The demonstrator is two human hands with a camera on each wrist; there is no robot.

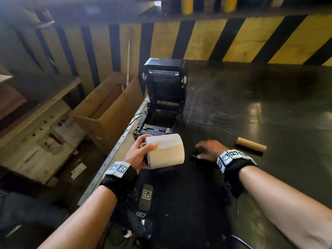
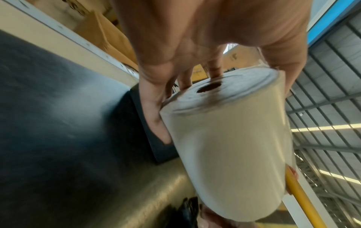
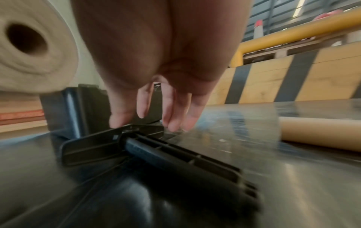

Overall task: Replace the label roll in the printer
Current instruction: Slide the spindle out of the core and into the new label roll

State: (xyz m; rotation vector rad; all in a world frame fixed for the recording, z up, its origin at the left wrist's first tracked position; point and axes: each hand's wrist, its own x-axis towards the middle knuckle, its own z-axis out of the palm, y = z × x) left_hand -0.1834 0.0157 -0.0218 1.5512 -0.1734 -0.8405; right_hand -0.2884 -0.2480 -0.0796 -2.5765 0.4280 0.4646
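My left hand grips a full white label roll by one end, thumb on top and fingers under it, held above the table just in front of the printer. The left wrist view shows the label roll close up with its dark core hole. The black printer stands open, lid tipped back, its roll bay empty. My right hand reaches down beside the roll; its straight fingertips touch the flange end of a black roll spindle lying on the table. An empty brown cardboard core lies to the right.
The dark glossy table stretches right and far. An open cardboard box sits left of the printer, below the table edge. A yellow-and-black striped barrier backs the table. Wooden shelving stands at left.
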